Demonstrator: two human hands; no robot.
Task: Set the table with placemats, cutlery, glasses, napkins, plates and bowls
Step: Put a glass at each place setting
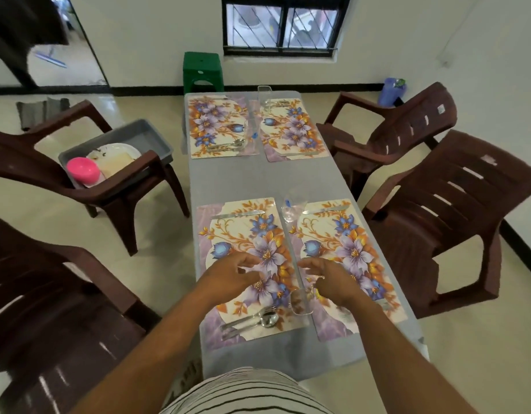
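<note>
— Over on the left chair (49, 171): grey tub (132, 135) on the seat, white plates (115, 153) and a pink bowl (82, 171) inside. Not yet on the desk (243, 180).

— And on the desk itself?

— Four floral placemats down. Near left placemat (243, 234): knife (237, 215) along the far edge, spoon and fork (252, 319) at the near edge. Left hand (234, 274) hovering just above it, fingers loosely curled, nothing gripped.

— Glasses?

— Clear glass (300, 301) at the seam between the two near mats, just beside the right hand (333, 280). Another clear glass (291, 204) farther up the same seam. Right hand half-open over the near right placemat (348, 249), fingers bent, apparently holding nothing; hard to tell whether touching the near glass.

— So which step?

— Probably glasses, mats and cutlery done. Far mats blurred: one glass (265, 97) visible at the far end, a fourth not made out.

— Next move?

— Likely a reach left to the tub for plates and bowls. Napkins not visible anywhere.
</note>
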